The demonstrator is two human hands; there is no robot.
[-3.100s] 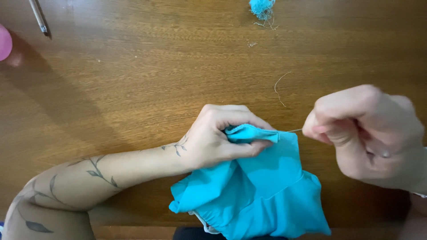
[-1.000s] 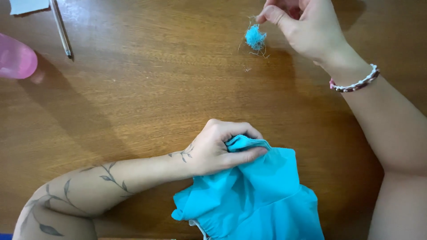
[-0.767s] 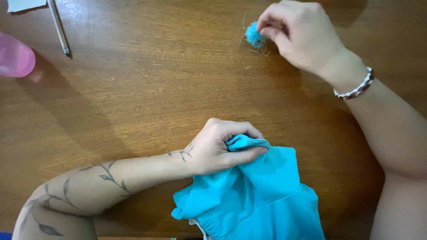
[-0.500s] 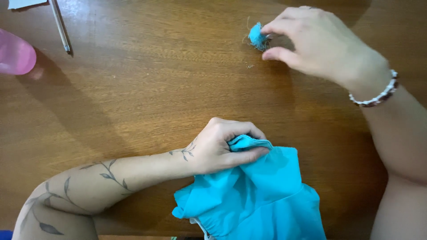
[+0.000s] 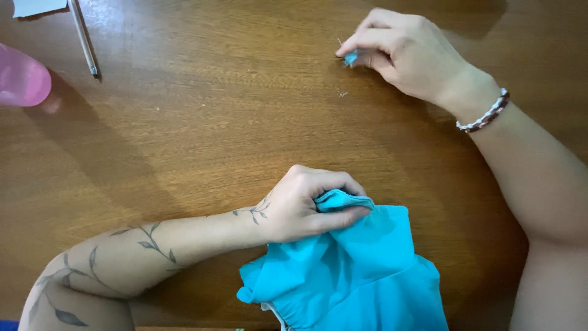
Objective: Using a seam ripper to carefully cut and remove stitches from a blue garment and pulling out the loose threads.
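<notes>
Sewing work sits mid-way on a brown wooden worktop (image 5: 202, 129). Left hand (image 5: 303, 205) is clamped on a bunched fold of turquoise cotton fabric (image 5: 355, 276) at the near edge. Right hand (image 5: 404, 52), wearing a beaded bracelet (image 5: 487, 111), reaches to the far side, fingertips pinched together on a small tuft of turquoise thread (image 5: 350, 58). Judging by this, the stitching looks unfinished: the cloth is gripped ready, with no needle visible in it. 1 grey pen (image 5: 82, 38) and 1 pink rounded object (image 5: 23, 81) lie well apart.
</notes>
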